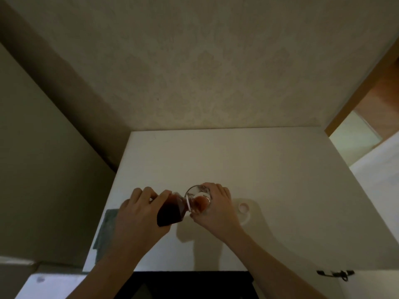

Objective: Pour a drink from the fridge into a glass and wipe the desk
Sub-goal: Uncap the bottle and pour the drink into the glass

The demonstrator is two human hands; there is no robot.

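— While the left hand (138,214) wraps the dark bottle (170,210), tipped with its mouth at the glass (198,199), what's the right hand (216,210) doing?
— Closed around the glass, tilting it toward the left hand; reddish drink shows inside.
— Anything unclear?
— A grey cloth (105,231) lies partly hidden beneath the left wrist, and a pale round cap (244,207) rests just beyond the right hand, hard to make out on the white desk (237,160).

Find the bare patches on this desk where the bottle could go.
Free: the back of the desk by the wall, and its right side past the cap. Crowded: the front middle, with bottle, glass and both hands; the cloth fills the left edge.
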